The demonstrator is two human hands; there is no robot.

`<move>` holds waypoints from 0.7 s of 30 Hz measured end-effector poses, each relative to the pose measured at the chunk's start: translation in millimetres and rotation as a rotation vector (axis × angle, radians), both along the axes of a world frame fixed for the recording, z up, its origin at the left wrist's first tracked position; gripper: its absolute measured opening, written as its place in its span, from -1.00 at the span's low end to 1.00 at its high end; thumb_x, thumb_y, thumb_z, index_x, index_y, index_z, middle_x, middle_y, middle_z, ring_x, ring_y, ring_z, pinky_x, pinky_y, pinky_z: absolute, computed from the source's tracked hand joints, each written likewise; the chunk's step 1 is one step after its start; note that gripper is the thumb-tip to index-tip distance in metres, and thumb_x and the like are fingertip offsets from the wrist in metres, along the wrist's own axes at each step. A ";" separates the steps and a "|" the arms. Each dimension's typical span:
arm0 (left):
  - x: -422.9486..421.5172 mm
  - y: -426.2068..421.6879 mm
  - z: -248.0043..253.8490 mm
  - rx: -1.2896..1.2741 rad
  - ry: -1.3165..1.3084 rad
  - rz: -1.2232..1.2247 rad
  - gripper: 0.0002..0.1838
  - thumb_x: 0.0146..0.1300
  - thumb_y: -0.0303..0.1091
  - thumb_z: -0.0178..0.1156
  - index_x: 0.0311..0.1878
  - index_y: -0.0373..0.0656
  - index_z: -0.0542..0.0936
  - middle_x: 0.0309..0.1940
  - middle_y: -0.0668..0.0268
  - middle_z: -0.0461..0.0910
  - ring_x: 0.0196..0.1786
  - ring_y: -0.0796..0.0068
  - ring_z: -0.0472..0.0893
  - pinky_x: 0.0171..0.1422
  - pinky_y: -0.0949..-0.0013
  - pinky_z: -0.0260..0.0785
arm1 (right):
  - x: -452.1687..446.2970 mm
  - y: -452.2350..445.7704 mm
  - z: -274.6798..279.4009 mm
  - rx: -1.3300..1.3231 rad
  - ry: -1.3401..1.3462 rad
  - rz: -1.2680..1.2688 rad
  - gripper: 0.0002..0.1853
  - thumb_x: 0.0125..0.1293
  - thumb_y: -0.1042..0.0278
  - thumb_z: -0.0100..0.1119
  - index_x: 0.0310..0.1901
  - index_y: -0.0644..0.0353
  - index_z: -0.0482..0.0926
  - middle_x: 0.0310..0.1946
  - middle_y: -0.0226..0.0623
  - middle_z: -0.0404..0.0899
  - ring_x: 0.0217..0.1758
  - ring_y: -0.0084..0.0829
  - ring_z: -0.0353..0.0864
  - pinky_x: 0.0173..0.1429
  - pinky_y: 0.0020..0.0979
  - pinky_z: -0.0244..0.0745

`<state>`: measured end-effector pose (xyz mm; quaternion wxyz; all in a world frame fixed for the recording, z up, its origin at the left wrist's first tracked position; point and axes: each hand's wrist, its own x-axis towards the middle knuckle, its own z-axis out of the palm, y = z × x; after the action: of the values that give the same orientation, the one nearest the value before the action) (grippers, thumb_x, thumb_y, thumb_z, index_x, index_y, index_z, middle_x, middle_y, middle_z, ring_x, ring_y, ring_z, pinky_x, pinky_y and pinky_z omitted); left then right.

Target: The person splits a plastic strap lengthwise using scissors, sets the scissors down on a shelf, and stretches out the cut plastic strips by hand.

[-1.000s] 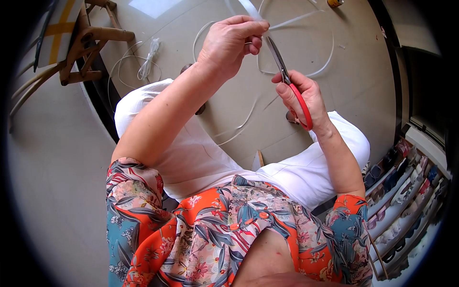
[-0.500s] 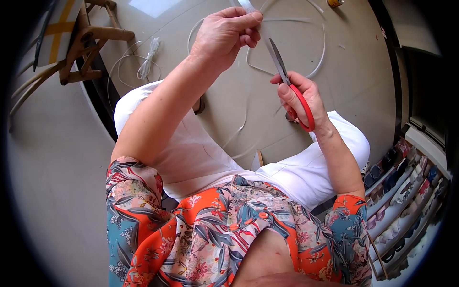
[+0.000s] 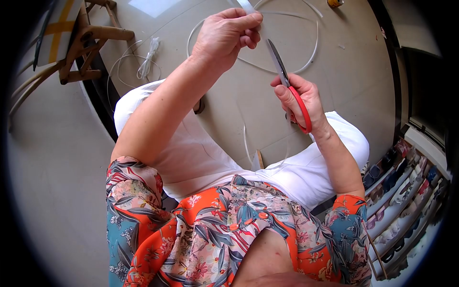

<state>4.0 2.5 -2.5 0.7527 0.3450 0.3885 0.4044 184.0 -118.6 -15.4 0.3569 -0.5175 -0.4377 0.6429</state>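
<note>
Near the top centre, my left hand pinches the end of a white strip between thumb and fingers. My right hand is wrapped round the red handles of a pair of scissors, whose blades point up and to the left. The blade tips are a little below and right of my left fingers, apart from the strip. Thin white strips curl on the floor behind both hands, and a loose strip hangs or lies between my knees.
A bamboo stand is at the upper left, with a bundle of clear cord on the floor beside it. A rack with shoes or similar items is at the lower right. A small yellow can lies at the top right.
My left hand has drawn slightly left and up, away from the scissors. The long strip on the floor has shifted left, and the loose strip has moved down between my knees.
</note>
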 end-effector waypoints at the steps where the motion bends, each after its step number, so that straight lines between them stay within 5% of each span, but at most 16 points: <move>1: 0.2 -0.9 0.7 0.004 -0.001 0.005 -0.87 0.20 -0.39 0.24 -0.35 -0.25 0.54 -0.53 0.35 0.52 -0.51 0.57 0.51 -0.41 0.53 0.34 | -1.4 0.0 -1.5 0.018 -0.001 -0.010 -0.65 0.22 0.11 0.28 -0.20 0.27 0.56 -0.50 -0.60 0.42 -0.43 -0.76 0.29 -0.32 -0.69 0.25; 11: 3.3 -6.7 0.6 -0.009 0.019 -0.027 -0.86 0.21 -0.38 0.23 -0.35 -0.25 0.53 -0.53 0.32 0.52 -0.52 0.55 0.49 -0.43 0.53 0.31 | -1.9 2.9 2.5 0.040 -0.010 0.001 -0.67 0.23 0.11 0.28 -0.25 0.26 0.55 -0.53 -0.62 0.38 -0.45 -0.76 0.26 -0.35 -0.70 0.21; 14: 1.2 0.7 0.6 -0.014 -0.005 -0.021 -0.86 0.22 -0.38 0.22 -0.34 -0.24 0.52 -0.53 0.33 0.52 -0.52 0.56 0.49 -0.44 0.52 0.31 | -3.0 2.5 -3.9 0.103 -0.035 0.010 -0.71 0.28 0.12 0.21 -0.19 0.21 0.53 -0.68 -0.70 0.22 -0.71 -0.82 0.07 -0.66 -0.68 -0.03; 21: -0.1 4.8 0.7 0.015 0.033 0.011 -0.87 0.20 -0.40 0.25 -0.36 -0.25 0.53 -0.53 0.35 0.52 -0.52 0.57 0.51 -0.43 0.52 0.33 | -3.7 2.7 -10.7 0.120 -0.029 -0.010 -0.71 0.29 0.15 0.20 -0.17 0.22 0.52 -0.66 -0.71 0.22 -0.67 -0.83 0.08 -0.62 -0.69 -0.03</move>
<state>3.8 7.3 -1.8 0.7413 0.3550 0.3997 0.4058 180.3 -115.8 -26.1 0.3843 -0.5066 -0.4779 0.6060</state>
